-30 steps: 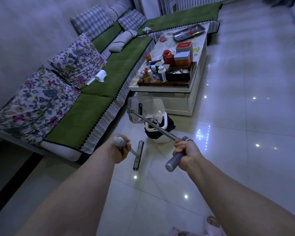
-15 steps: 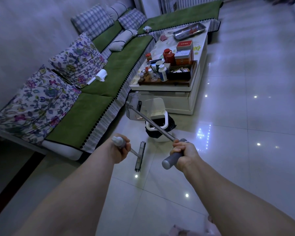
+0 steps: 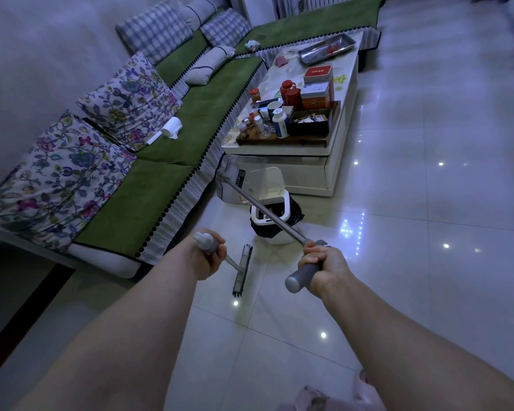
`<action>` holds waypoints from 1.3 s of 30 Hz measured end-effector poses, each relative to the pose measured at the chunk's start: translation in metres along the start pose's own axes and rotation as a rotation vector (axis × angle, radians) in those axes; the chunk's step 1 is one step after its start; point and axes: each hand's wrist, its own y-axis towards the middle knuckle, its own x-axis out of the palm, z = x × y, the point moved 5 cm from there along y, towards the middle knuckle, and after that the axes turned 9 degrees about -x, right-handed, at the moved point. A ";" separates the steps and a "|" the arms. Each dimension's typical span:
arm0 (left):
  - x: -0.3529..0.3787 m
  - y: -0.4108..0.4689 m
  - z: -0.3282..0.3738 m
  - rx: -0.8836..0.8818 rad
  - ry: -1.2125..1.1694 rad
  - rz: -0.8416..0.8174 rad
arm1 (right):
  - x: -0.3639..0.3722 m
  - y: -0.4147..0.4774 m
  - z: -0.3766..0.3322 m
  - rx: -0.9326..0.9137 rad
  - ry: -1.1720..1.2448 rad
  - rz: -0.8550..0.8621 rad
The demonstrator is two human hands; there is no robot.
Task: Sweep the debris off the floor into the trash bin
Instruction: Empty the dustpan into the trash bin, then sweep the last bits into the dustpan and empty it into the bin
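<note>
Red box (image 3: 318, 73) lettering unreadable; left hand (image 3: 207, 259) clenches broom (image 3: 241, 269), right hand (image 3: 324, 264) clenches dustpan (image 3: 235, 180).

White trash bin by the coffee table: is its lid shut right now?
No, the white trash bin has its lid flipped up, showing the black-lined opening, with the clear dustpan held beside it.

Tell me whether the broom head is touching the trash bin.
Apart. The head view shows the broom head lying on the floor with a strip of bare tile between it and the trash bin.
</note>
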 end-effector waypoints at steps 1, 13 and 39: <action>0.000 0.000 0.002 0.002 0.005 0.002 | 0.000 0.000 -0.001 -0.002 -0.011 0.002; -0.001 0.002 0.006 0.018 -0.015 0.012 | 0.013 0.003 -0.001 -0.008 -0.030 0.030; -0.074 0.033 -0.017 0.042 -0.142 0.278 | 0.068 0.073 0.012 -0.191 -1.818 -0.212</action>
